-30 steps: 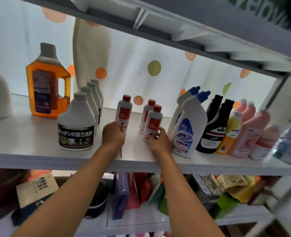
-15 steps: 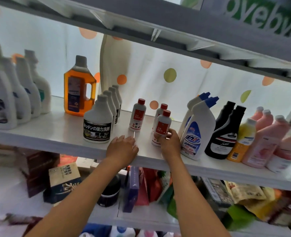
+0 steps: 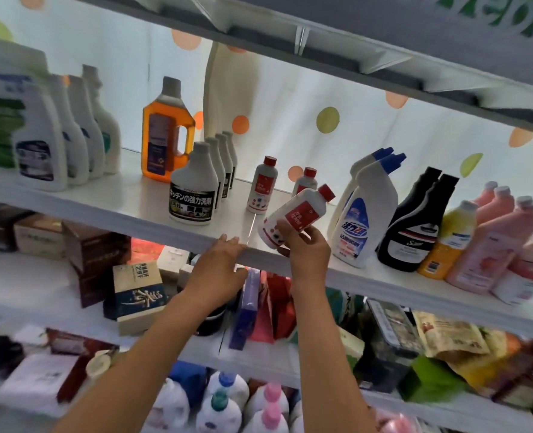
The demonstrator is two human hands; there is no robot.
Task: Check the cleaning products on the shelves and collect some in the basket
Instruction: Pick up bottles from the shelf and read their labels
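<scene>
My right hand (image 3: 309, 248) grips a small white bottle with a red cap and red label (image 3: 296, 214), tilted with its cap up to the right, lifted off the white shelf (image 3: 152, 210). My left hand (image 3: 218, 270) rests with straight fingers on the shelf's front edge and holds nothing. Two more small red-capped bottles (image 3: 262, 185) (image 3: 305, 181) stand upright behind. A white bottle with a black label (image 3: 194, 189) stands to the left. No basket is in view.
An orange jug (image 3: 165, 132) and white bottles (image 3: 40, 139) stand at the left. White blue-capped bottles (image 3: 365, 210), black bottles (image 3: 415, 226), a yellow bottle (image 3: 449, 242) and pink bottles (image 3: 493, 242) fill the right. Boxes (image 3: 138, 295) and packets crowd the lower shelves.
My right hand has lifted the front red-capped bottle off the shelf and tilted it. My left hand let go of the other bottle and drew back to the shelf edge.
</scene>
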